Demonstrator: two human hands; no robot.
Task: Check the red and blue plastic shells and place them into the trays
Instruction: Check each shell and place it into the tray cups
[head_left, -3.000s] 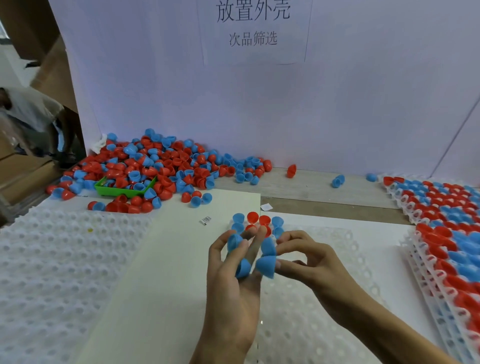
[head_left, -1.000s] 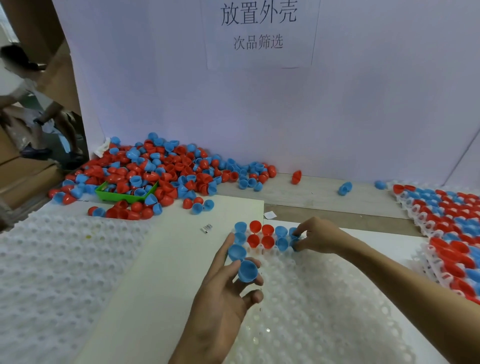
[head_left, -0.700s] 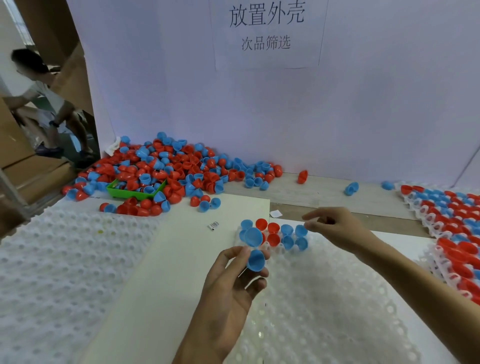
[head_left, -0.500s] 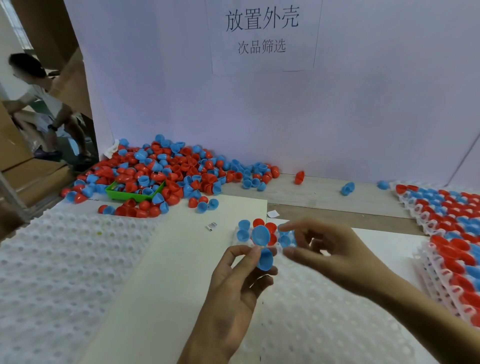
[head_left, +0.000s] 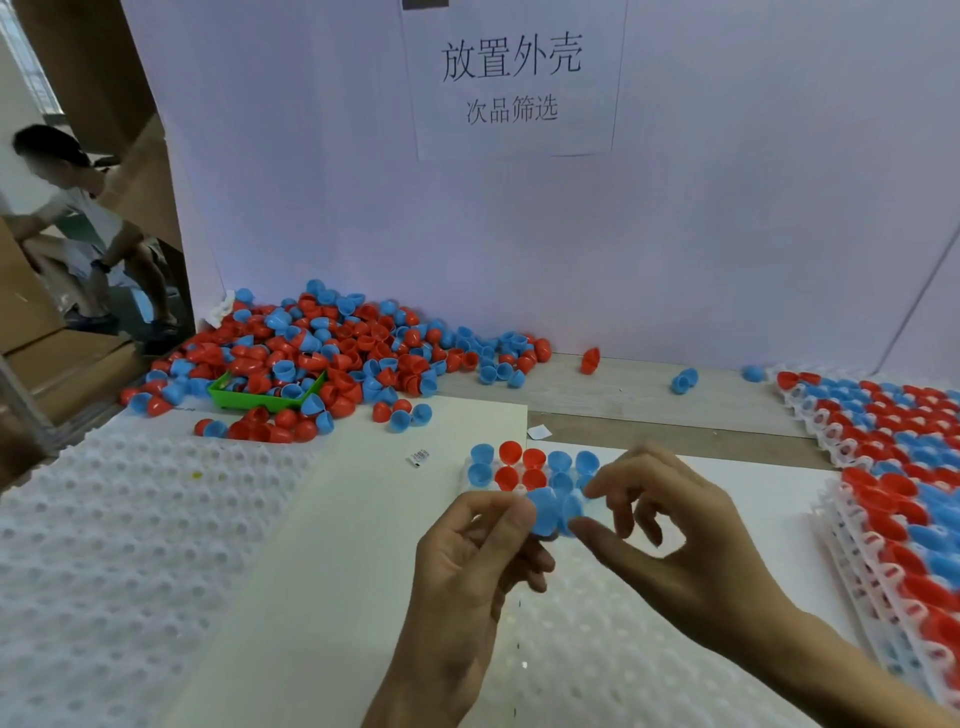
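We hold two small blue plastic shells: left hand pinching one, right hand pinching its neighbour; seat gently.

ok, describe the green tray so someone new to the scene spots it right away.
Start at the big pile of loose shells against the white back wall, far left of the table. The green tray sits at the pile's front edge, half buried, with shells inside. It is the only green, straight-edged thing among round red and blue pieces.
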